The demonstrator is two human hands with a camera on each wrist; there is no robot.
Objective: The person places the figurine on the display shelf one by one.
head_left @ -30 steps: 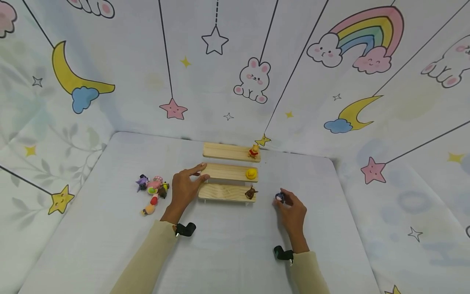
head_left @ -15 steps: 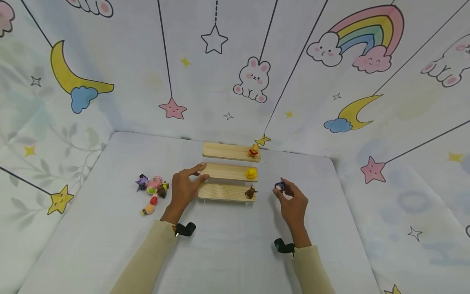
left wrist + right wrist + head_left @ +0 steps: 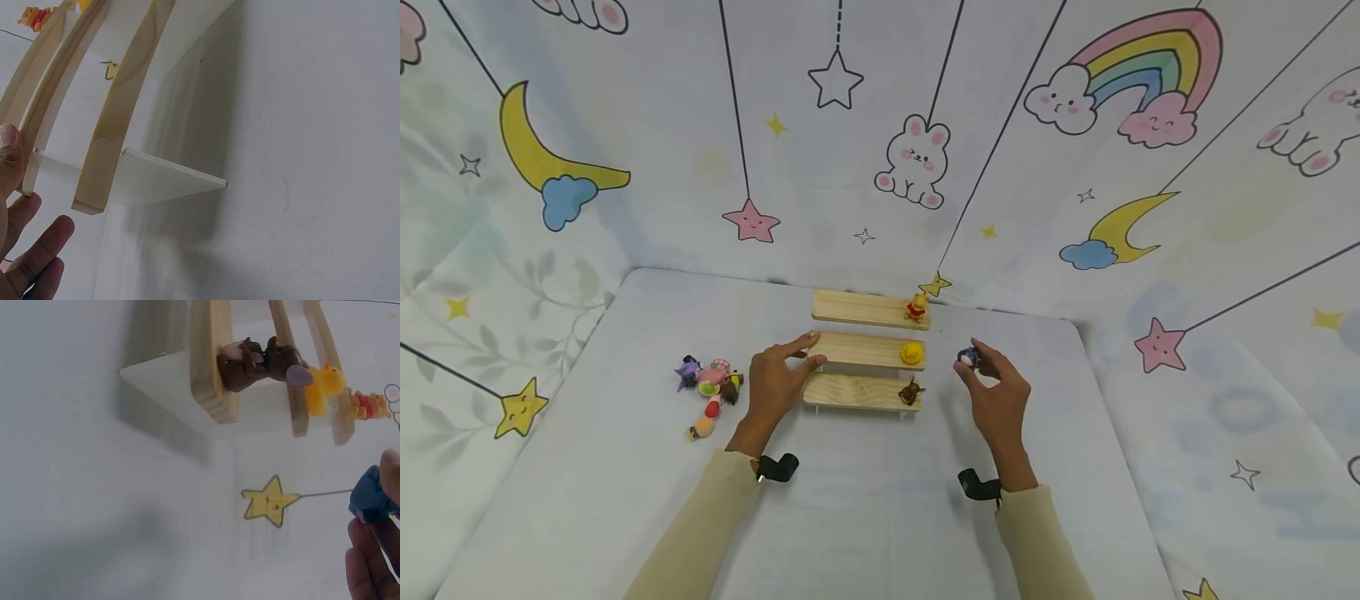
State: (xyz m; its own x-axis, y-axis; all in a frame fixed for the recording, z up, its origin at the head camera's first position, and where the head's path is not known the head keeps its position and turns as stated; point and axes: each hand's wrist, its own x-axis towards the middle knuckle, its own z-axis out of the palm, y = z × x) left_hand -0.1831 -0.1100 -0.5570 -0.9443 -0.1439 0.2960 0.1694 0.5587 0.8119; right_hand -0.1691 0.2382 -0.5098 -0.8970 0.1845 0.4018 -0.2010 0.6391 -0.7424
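Observation:
A three-step wooden shelf (image 3: 857,393) stands mid-table. A brown figure (image 3: 912,391) sits on its lowest step, a yellow duck (image 3: 912,353) on the middle one and a small bear in red (image 3: 916,307) on the top one. My left hand (image 3: 778,379) rests with straight fingers against the shelf's left end (image 3: 87,200). My right hand (image 3: 992,392) is raised to the right of the shelf, pinching a small dark-blue figure (image 3: 967,357) (image 3: 372,494) between thumb and fingers.
A heap of several small toy figures (image 3: 711,387) lies left of my left hand. The table (image 3: 865,492) is covered in white cloth, with printed fabric walls close on the left, back and right.
My right hand has lifted the dark-blue figure off the table and carried it up and away from me. The left hand has stayed on the shelf.

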